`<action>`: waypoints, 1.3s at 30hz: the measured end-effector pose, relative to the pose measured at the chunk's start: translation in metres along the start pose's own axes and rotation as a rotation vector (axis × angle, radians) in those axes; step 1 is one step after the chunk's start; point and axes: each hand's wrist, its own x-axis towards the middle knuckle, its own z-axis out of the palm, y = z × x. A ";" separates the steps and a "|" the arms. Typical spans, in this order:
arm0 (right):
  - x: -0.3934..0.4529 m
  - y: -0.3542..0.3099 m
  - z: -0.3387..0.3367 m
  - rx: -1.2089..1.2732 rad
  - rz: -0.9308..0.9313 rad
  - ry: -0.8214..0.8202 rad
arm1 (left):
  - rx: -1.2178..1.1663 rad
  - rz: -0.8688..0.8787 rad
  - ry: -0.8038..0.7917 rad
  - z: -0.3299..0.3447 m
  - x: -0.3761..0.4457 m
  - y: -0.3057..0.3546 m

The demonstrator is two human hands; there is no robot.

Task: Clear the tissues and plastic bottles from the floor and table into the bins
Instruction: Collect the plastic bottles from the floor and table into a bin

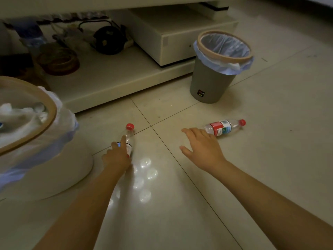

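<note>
Head view looks down on two bare forearms stretched out low over the tiled floor (180, 213). Left hand (117, 157) is wrapped around the lower part of a clear bottle (130, 137) with a red cap, forefinger lying along its side, the bottle pointing away toward the low table (111, 83). Right hand (201, 149) is spread wide, palm down, fingers loose and gripping nothing; its fingertips are at the base end of a second bottle (224, 127) lying on its side (red and white label, print too small to read). A white bin (45, 141) holding tissues stands at left; a grey bin (210, 85) with a blue liner stands farther off beside the table.
</note>
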 end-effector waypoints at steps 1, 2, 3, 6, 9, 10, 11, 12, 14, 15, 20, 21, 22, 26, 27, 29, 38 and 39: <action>0.004 0.000 -0.003 -0.002 -0.013 0.005 | -0.009 0.002 -0.006 0.000 0.000 0.000; 0.010 0.000 -0.007 -0.001 -0.024 0.012 | -0.026 0.006 -0.006 -0.002 0.000 0.002; 0.015 0.001 -0.012 0.000 -0.034 0.019 | -0.051 0.007 -0.005 -0.004 0.000 0.004; 0.032 0.004 -0.024 0.006 -0.054 0.028 | -0.088 0.008 0.011 -0.015 -0.002 0.015; 0.042 0.012 -0.031 -0.002 -0.050 0.029 | -0.130 0.042 0.063 -0.024 -0.006 0.029; 0.042 0.016 -0.032 -0.006 -0.038 0.029 | -0.173 0.054 0.081 -0.026 -0.007 0.035; 0.041 0.021 -0.031 -0.009 -0.027 0.028 | -0.210 0.067 0.101 -0.028 -0.007 0.041; 0.040 0.025 -0.030 -0.015 -0.022 0.023 | -0.237 0.085 0.119 -0.030 -0.008 0.048; 0.037 0.033 -0.028 -0.036 -0.020 0.007 | -0.270 0.120 0.147 -0.035 -0.010 0.063; 0.037 0.038 -0.028 -0.050 -0.018 0.002 | -0.290 0.128 0.153 -0.038 -0.011 0.071; 0.038 0.058 -0.022 0.005 0.095 -0.040 | -0.366 0.166 0.138 -0.050 -0.014 0.098; 0.039 0.063 -0.020 0.023 0.111 -0.047 | -0.363 0.172 0.141 -0.051 -0.014 0.103; 0.041 0.068 -0.018 0.037 0.120 -0.052 | -0.359 0.178 0.145 -0.052 -0.015 0.107; 0.054 0.090 -0.015 0.038 0.121 -0.061 | -0.344 0.193 0.146 -0.054 -0.015 0.128; 0.058 0.097 -0.014 0.034 0.120 -0.065 | -0.346 0.189 0.141 -0.055 -0.014 0.134; 0.066 0.111 -0.011 0.030 0.125 -0.078 | -0.344 0.179 0.137 -0.055 -0.010 0.148; 0.092 0.175 0.021 0.107 0.227 -0.280 | -0.351 0.163 0.169 -0.048 0.014 0.201; 0.094 0.180 0.027 0.110 0.227 -0.311 | -0.350 0.157 0.173 -0.046 0.016 0.204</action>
